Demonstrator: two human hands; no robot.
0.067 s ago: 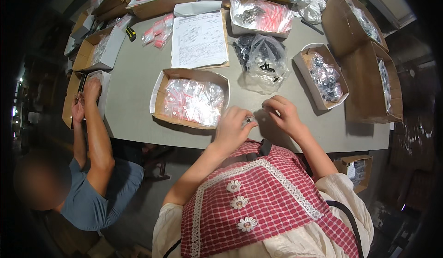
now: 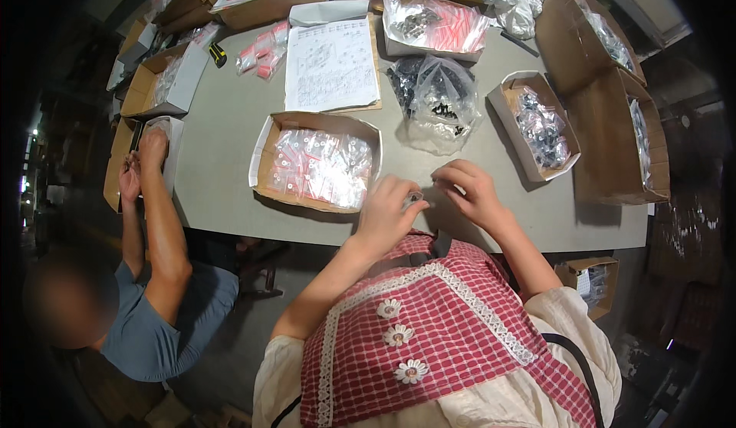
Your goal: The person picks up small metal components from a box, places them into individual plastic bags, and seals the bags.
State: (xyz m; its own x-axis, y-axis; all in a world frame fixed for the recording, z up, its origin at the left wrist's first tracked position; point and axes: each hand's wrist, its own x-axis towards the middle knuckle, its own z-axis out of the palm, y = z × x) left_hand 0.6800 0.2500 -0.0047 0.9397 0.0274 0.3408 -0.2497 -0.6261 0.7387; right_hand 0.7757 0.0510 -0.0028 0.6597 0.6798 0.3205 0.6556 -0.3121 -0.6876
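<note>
At the table's front edge my left hand (image 2: 389, 207) is closed on a small clear plastic bag (image 2: 414, 197), which shows between thumb and fingers. My right hand (image 2: 469, 190) is a short gap to its right, fingers curled and fingertips pointing toward the bag. Whatever its fingertips hold, if anything, is too small to make out. Just left of my left hand stands a cardboard box (image 2: 261, 186) full of small zip bags (image 2: 318, 160) with red strips and small white round parts. Beyond my hands lies an open clear bag (image 2: 441, 125) with small black parts in it.
To the right are a narrow box of bagged parts (image 2: 540, 129) and tall cartons (image 2: 606, 129). Behind lie a paper with drawings (image 2: 331, 64), a box of red-striped bags (image 2: 445, 29) and a yellow-black cutter (image 2: 218, 55). A co-worker (image 2: 165, 275) reaches into a box at left.
My right hand has shifted very slightly left, toward the bag. A dark spot seen earlier at my left fingertips no longer shows clearly.
</note>
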